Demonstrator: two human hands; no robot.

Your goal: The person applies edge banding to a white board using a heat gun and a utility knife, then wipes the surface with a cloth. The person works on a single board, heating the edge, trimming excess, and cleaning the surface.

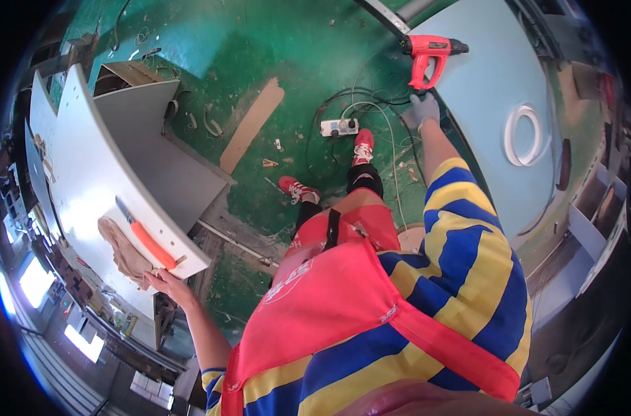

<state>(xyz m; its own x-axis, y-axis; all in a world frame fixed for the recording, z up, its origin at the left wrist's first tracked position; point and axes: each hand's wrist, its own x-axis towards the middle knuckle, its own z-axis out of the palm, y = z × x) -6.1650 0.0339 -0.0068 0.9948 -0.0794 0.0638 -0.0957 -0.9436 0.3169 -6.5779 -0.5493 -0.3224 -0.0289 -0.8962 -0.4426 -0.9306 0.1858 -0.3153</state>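
On the left, my bare left hand (166, 283) pinches the near corner of a crumpled brown cloth (123, 251) on a white panel (93, 184). Beside the cloth, on the same panel, lies a utility knife (149, 241) with an orange handle and a metal blade. My right hand (424, 111), in a grey glove, is at the edge of a light blue tabletop (485, 76). Its fingers look curled near dark cables; what they hold, if anything, is hidden. Just beyond it a red heat gun (430, 59) lies on its side, its black nozzle pointing right.
A roll of white edging strip (522, 135) rests on the blue tabletop. On the green floor are a white power strip (339, 127) with plugs, tangled cables (385, 104), a long brown board (253, 125) and scraps. A grey cabinet panel (149, 145) stands under the white one.
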